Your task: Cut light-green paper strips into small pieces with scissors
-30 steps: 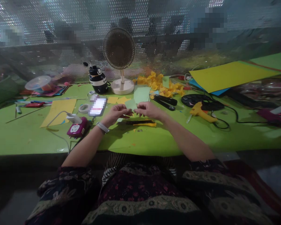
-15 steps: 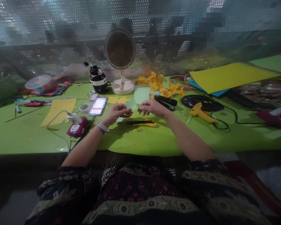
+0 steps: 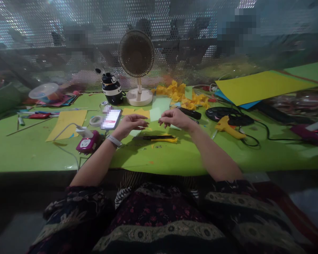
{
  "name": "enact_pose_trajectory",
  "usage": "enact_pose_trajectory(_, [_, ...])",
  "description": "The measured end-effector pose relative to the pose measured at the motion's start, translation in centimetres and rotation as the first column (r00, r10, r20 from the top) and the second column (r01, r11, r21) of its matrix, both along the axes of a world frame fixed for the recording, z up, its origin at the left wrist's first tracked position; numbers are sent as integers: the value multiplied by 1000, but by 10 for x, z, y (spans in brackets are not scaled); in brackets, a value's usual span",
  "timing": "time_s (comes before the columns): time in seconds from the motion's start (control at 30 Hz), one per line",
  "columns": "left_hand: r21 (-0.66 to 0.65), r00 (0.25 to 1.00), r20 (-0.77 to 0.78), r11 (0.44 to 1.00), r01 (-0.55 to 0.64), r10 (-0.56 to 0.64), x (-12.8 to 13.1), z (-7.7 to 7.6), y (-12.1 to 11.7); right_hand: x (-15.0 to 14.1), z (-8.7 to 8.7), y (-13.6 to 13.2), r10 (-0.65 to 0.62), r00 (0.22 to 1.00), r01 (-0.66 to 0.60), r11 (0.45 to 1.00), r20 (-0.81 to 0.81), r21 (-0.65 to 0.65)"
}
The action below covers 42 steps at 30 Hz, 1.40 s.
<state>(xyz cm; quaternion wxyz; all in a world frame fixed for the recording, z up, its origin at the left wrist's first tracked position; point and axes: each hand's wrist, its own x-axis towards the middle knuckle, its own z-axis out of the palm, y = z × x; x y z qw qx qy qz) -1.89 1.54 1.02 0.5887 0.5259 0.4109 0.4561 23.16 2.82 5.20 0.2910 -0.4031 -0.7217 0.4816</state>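
The left hand [image 3: 129, 125] has loose, parted fingers; the right hand [image 3: 176, 119] curls beside green paper [image 3: 155, 114], grip unclear, beyond a utility knife [image 3: 163, 139].

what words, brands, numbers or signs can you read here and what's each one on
"E": on the black bottle; the lettering after it is too blurred to read.
Small pale mark lower on the bottle: too small to read.
Phone screen: too blurred to read.
I can read nothing else.
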Motion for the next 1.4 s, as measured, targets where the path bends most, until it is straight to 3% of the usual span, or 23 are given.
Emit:
enact_pose_trajectory(0.1, [-35,996,64,998,-58,60,1,0,1,-5,-3,-3,53,998,-53,998,18,-20])
enact_pose_trajectory(0.27, [-66,997,56,996,-53,57,5,-6,2,-17,-11,-9,155,979,-145,986,133,-83])
enact_pose_trajectory(0.37, [-44,992,76,995,-93,96,3,-9,5,-16,-11,-8,146,946,-166,985,290,47])
enact_pose_trajectory(0.47, [-21,981,122,988,-150,151,-1,-9,8,-14,-15,-8,128,846,-275,936,517,220])
enact_pose_trajectory(0.57, [-31,967,162,980,-195,198,-1,-7,9,-16,-23,-9,135,710,-411,877,691,251])
enact_pose_trajectory(0.67, [-38,949,205,971,-237,240,0,-6,9,-18,-28,-9,132,671,-448,856,729,257])
enact_pose_trajectory(0.83, [-35,936,241,966,-255,256,-3,-4,12,-8,-23,0,253,729,-432,891,636,142])
enact_pose_trajectory(0.97, [-32,913,288,956,-292,288,-6,-1,14,4,-12,4,370,823,-404,915,430,-14])
enact_pose_trajectory(1.07, [-27,908,299,954,-300,294,-7,1,14,12,0,2,391,882,-396,918,262,-37])
enact_pose_trajectory(1.2, [-44,904,283,946,-323,321,-7,2,15,22,13,0,245,967,-251,962,69,104])
enact_pose_trajectory(1.27, [-45,904,280,945,-325,324,-7,1,16,26,14,3,133,989,-144,965,67,219])
enact_pose_trajectory(1.33, [-31,907,283,948,-317,313,-8,0,16,28,12,7,7,988,-67,921,155,385])
enact_pose_trajectory(1.4, [-15,907,297,951,-307,298,-9,-2,17,28,10,10,-114,963,-43,829,244,557])
